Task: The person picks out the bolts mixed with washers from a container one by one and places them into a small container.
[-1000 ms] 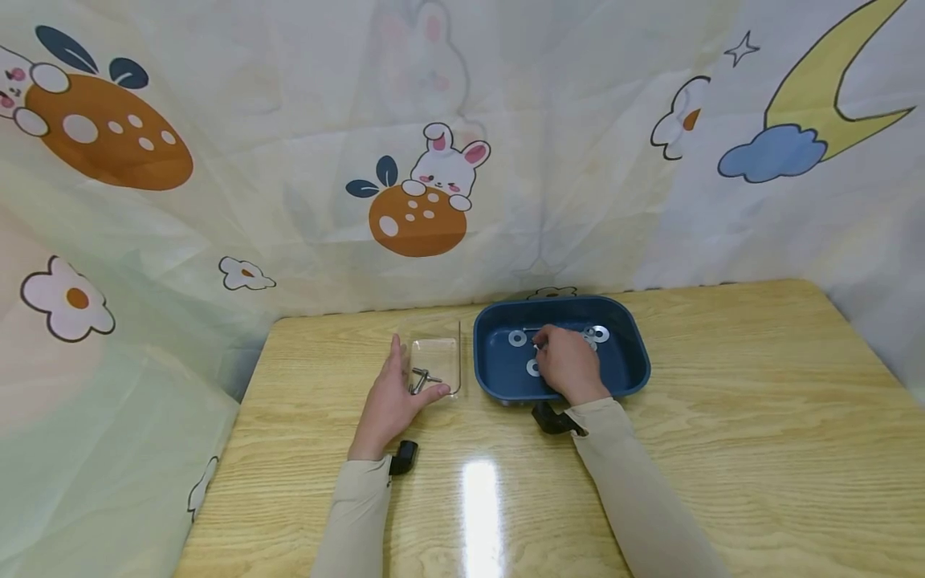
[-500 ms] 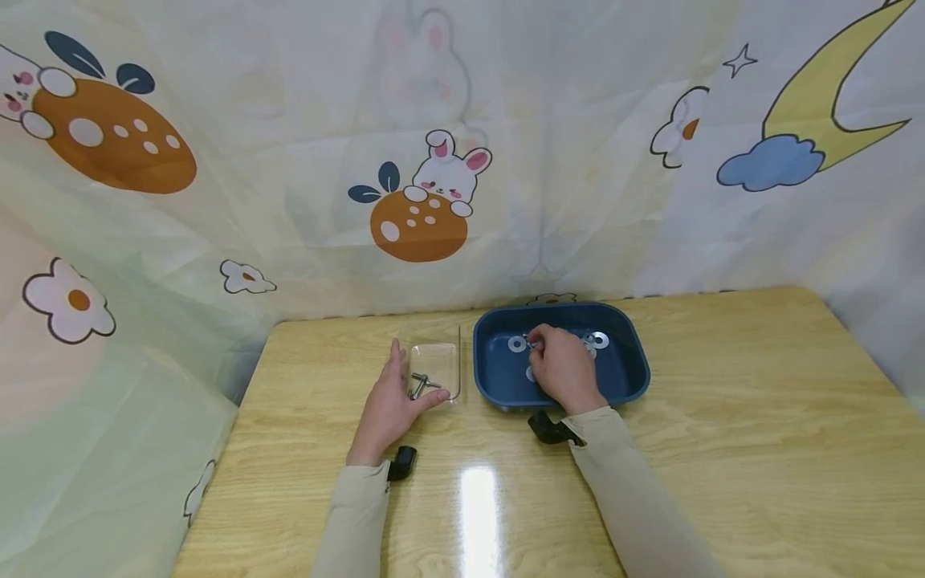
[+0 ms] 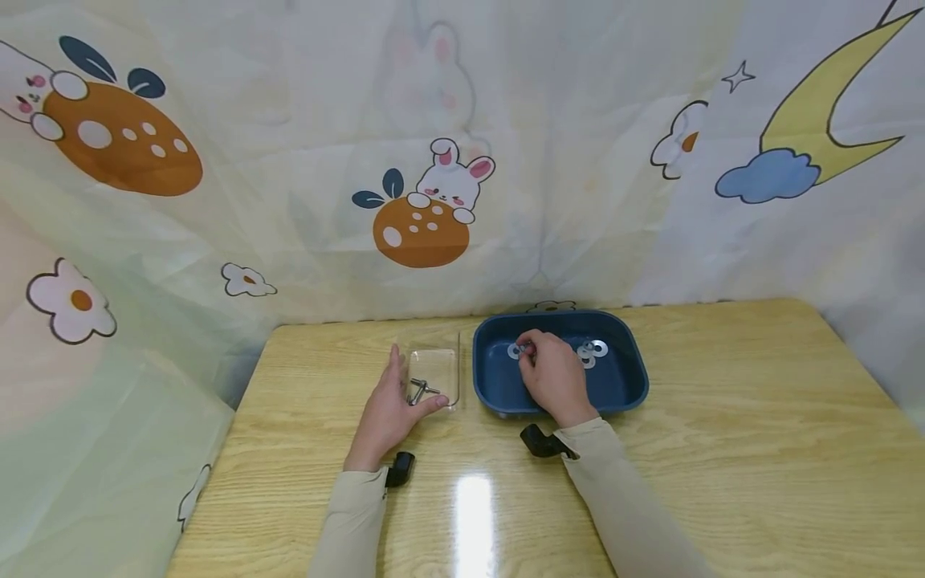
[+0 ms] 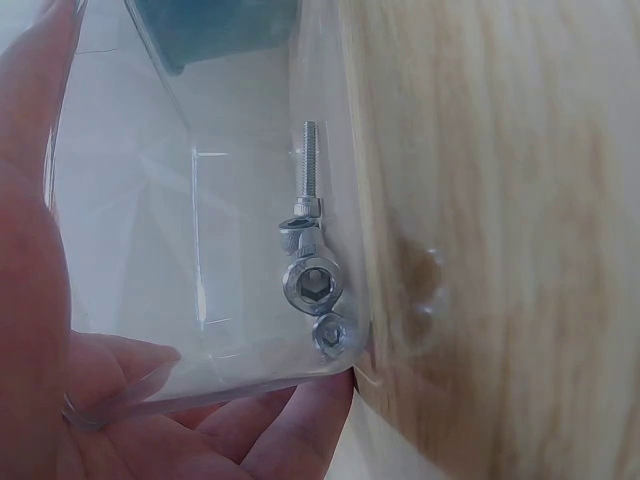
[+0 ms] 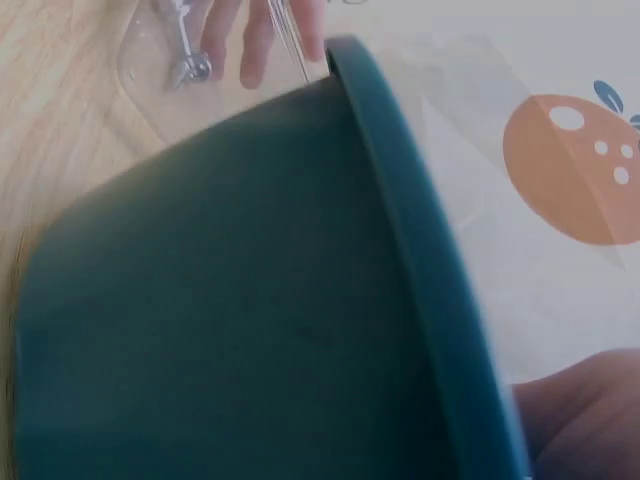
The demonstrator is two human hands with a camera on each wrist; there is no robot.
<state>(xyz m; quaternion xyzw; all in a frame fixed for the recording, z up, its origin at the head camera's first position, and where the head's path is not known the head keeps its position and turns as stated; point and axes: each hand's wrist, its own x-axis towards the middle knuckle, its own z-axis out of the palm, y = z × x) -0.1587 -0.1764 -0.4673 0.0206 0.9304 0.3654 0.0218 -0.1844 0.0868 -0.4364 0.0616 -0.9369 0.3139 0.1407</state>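
My left hand holds a clear plastic box at its left and near sides, fingers spread along one wall and thumb at the front. Several silver socket-head screws lie in the box; one shows its threaded shank pointing away. Over the left half of a dark blue tray, my right hand has curled fingers and pinches a small screw, mostly covered by the fingertips. A flat washer lies beside those fingertips. In the right wrist view, the tray wall hides most of the right hand.
More washers lie together in the tray's right part. Box and tray stand side by side on a wooden table, near its back edge. A printed cloth with rabbits and flowers hangs behind and at the left.
My right hand has moved a little left within the tray, and the screw has come between its fingertips. The left hand keeps its place at the box. The head view has tilted slightly up.
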